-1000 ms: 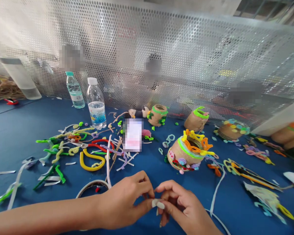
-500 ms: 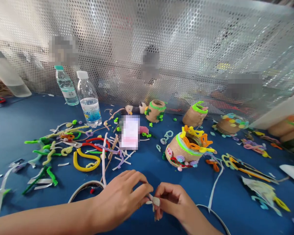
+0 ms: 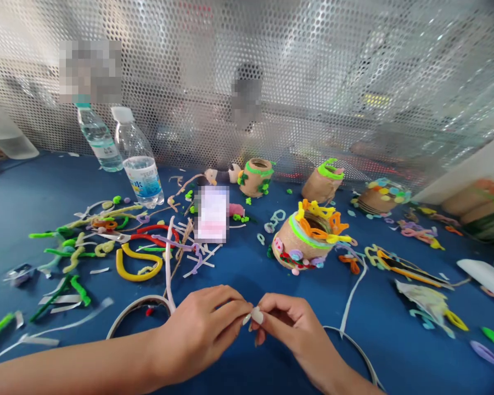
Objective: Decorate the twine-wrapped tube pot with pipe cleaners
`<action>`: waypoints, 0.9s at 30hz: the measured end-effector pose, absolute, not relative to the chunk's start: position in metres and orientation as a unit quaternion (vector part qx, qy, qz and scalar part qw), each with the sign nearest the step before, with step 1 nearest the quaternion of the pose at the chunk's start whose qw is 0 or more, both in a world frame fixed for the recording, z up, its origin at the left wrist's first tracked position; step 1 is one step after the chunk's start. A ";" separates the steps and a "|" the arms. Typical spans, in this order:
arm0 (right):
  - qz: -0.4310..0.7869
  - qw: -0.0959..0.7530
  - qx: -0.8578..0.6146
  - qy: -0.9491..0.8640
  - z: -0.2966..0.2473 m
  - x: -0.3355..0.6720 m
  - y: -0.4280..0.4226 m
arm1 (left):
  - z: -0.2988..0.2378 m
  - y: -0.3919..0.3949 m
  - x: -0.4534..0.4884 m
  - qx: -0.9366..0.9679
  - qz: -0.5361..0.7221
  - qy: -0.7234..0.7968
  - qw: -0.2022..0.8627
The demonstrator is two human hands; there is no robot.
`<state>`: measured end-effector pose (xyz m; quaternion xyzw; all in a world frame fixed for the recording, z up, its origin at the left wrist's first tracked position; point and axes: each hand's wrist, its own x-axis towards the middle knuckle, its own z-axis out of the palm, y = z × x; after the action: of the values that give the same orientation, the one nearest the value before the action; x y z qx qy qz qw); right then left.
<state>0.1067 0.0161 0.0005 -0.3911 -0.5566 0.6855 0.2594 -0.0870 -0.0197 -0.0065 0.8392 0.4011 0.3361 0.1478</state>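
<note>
left hand (image 3: pixel 201 332) and right hand (image 3: pixel 292 329) toward the near edge of the blue table (image 3: pixel 239 271), fingertips pinched together, anything between them hidden, white roll (image 3: pixel 148 299) just beside left hand, decorated jar (image 3: pixel 286 241) nearer far edge

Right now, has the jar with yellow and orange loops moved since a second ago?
No. The looped jar keeps the same spacing from the green-clumped jar behind it; both shift together in the picture.

This looks like a craft workspace: pipe-cleaner pieces (image 3: pixel 80 291), white strips (image 3: pixel 66 307) and scissors (image 3: pixel 123 238) lie scattered left on a blue worktop (image 3: pixel 234 271), brown-wrapped jars (image 3: pixel 299 244) with bright trimmings (image 3: pixel 296 255) stand farther right, and a perforated metal screen (image 3: pixel 313 109) edges the far side.
</note>
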 end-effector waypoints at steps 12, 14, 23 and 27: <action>0.635 0.300 -0.430 -0.568 0.004 0.105 0.007 | -0.003 -0.021 -0.070 0.597 0.428 0.515 0.441; 0.629 0.309 -0.440 -0.562 0.003 0.104 0.006 | -0.006 -0.023 -0.067 0.585 0.426 0.516 0.457; 0.661 0.308 -0.433 -0.530 -0.003 0.106 0.003 | -0.015 -0.028 -0.066 0.661 0.422 0.507 0.359; 0.675 0.299 -0.433 -0.518 -0.004 0.104 0.003 | -0.016 -0.028 -0.067 0.678 0.416 0.509 0.329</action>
<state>0.1037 0.0029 -0.0038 -0.4333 -0.5178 0.6745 0.2986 -0.0675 -0.0278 -0.0156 0.6783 0.5087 0.4162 0.3285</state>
